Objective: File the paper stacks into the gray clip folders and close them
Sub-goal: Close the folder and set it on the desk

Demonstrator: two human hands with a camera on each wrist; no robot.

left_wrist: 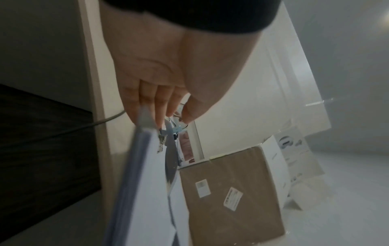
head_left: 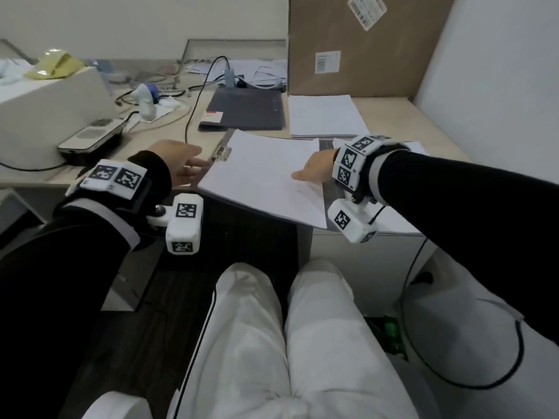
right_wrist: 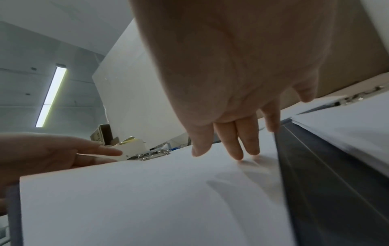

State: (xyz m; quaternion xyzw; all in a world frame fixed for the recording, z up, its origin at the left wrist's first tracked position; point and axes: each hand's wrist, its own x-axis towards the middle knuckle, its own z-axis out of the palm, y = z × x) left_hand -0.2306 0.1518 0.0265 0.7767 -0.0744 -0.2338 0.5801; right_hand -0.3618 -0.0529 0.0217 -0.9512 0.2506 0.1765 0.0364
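An open gray clip folder (head_left: 325, 189) lies at the desk's front edge and juts out over it. A white paper stack (head_left: 263, 176) covers its left half, and the metal clip (head_left: 222, 152) sits at the stack's top left. My left hand (head_left: 193, 167) is at the folder's left edge with straight fingers (left_wrist: 147, 103) against it and the thumb a little apart. My right hand (head_left: 302, 175) rests on the stack, its straight fingertips (right_wrist: 238, 154) pressing the paper (right_wrist: 147, 199) beside the dark spine (right_wrist: 326, 183).
A closed dark gray folder (head_left: 248, 108) and another paper stack (head_left: 326, 116) lie further back. A big cardboard box (head_left: 363, 43) stands behind them. A white box (head_left: 45, 110), a phone (head_left: 93, 136) and cables (head_left: 193, 95) fill the left. My legs are under the desk edge.
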